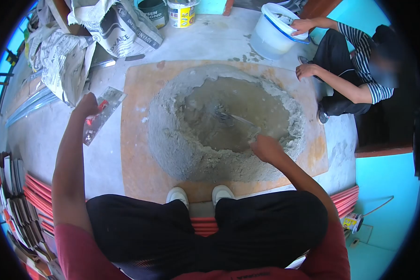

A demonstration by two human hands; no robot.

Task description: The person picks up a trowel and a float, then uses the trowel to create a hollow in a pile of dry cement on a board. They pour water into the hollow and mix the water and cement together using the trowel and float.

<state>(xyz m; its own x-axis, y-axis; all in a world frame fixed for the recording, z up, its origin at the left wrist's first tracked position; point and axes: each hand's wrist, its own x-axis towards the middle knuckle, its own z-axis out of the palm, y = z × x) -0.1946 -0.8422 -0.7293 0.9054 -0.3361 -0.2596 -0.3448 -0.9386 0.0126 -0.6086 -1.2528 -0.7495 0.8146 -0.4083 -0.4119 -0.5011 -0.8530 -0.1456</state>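
My left hand (87,106) is closed around the red handle of a plastering trowel (113,100), a flat rectangular metal blade held out left of the board. My right hand (267,148) grips a pointing trowel (241,121) by its handle end, mostly covered by my fingers. Its blade reaches into murky water (247,100) pooled inside a ring of grey cement mix (165,135), and the tip is hidden in wet mix. Under the ring lies a tan board (134,158).
Opposite on the right, a co-worker (345,70) crouches with one hand on a white bucket (270,35). Cement bags (126,35) and a dark tub (153,14) stand at the back left. Red pipes (36,191) lie left, near stacked boards (18,196).
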